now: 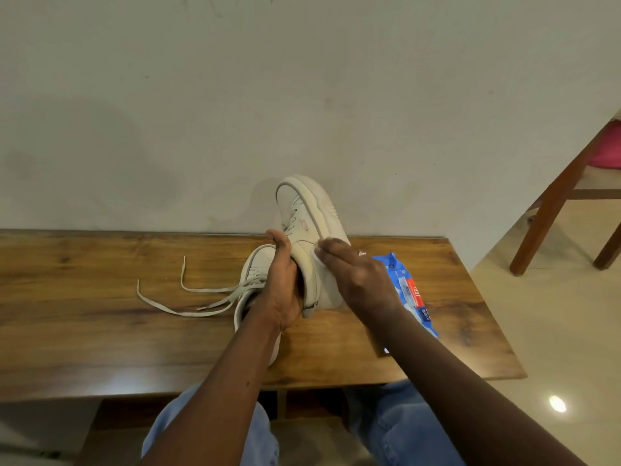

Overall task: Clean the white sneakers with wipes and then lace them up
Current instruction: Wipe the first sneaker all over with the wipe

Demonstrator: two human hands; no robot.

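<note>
Up off the desk [100, 314], the raised sneaker [309, 210] is cream-white with a thick, ridged sole. Its toe points up and away toward the wall, and its sole is turned to the right. Its heel end sits low, just above the desk between the two hands.

The left hand [285, 284] grips this sneaker at the collar. The thumb lies along the upper, and the other fingers seem to curl into the opening, though they are mostly hidden. The right hand [359, 274] lies flat against the sneaker's side near the sole, its fingers [336, 250] straight and close together, pressing a white wipe [318, 262] onto the surface. Only a small edge of the wipe shows.

The second sneaker [257, 264] rests on the desk just behind the left forearm, toe away, with its loose laces [208, 290] trailing to the left over the wood. A blue pack of wipes [415, 294] lies on the desk under the right wrist.
</note>
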